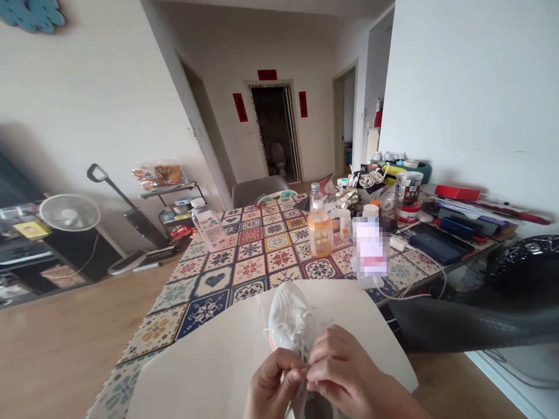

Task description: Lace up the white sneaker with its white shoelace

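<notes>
White shoe (286,311) on white sheet (196,355) over table (253,267), straight ahead of you; long axis running away, toe outward, veering slightly left; your left hand (274,381) and right hand (339,369) meet above lacing near shoe opening, neither clearly nearer; fingertips of both pinched together on lace (304,352), strand partly hidden

Cloth-covered table (205,311), patchwork tile print. Near side: large white sheet (196,366) spread over the cloth, white lace-up sneaker (283,308) on it. Left, farther off: clear bottle (208,226), pinkish toward the base, upright. Mid-table: orange drink bottle (320,235), upright. Right: dark flat device (440,244), white charger block (398,244) near it. Far right: clear jar (409,189) standing amid clutter.
</notes>
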`<action>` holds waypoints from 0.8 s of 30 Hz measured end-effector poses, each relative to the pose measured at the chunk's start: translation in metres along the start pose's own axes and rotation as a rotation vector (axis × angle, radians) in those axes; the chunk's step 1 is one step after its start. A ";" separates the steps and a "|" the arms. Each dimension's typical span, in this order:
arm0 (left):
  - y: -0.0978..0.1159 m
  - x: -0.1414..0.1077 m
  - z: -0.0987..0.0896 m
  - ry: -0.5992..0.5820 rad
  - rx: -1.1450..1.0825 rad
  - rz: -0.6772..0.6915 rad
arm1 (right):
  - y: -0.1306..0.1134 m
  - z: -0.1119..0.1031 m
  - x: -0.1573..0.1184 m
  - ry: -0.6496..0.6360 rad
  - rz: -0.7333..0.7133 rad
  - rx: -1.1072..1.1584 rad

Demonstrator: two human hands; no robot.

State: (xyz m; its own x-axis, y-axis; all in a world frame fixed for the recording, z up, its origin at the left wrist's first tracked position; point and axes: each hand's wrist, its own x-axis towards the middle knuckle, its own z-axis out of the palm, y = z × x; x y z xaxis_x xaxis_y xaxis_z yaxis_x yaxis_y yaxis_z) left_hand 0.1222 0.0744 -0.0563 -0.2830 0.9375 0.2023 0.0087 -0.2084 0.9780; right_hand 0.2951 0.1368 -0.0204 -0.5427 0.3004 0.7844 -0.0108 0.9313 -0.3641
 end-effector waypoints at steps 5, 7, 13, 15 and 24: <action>-0.001 0.015 -0.013 0.090 0.302 0.152 | -0.001 -0.016 0.003 -0.176 0.043 0.179; -0.001 0.020 -0.017 0.124 0.447 0.183 | -0.002 -0.021 0.004 -0.303 0.054 0.222; -0.004 0.022 -0.015 0.161 0.581 0.253 | -0.009 -0.020 0.004 -0.453 0.065 0.260; -0.004 0.020 -0.016 0.121 0.552 0.254 | -0.010 -0.020 0.002 -0.460 0.084 0.168; 0.015 -0.003 -0.021 -0.272 0.414 0.315 | -0.009 -0.016 -0.004 -0.485 0.376 -0.205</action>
State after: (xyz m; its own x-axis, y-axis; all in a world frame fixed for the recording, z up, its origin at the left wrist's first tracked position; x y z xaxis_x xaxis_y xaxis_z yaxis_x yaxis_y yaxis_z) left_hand 0.1028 0.0628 -0.0428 0.0501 0.8972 0.4388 0.4414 -0.4140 0.7961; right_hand 0.3107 0.1302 -0.0119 -0.7966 0.5313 0.2882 0.3887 0.8154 -0.4289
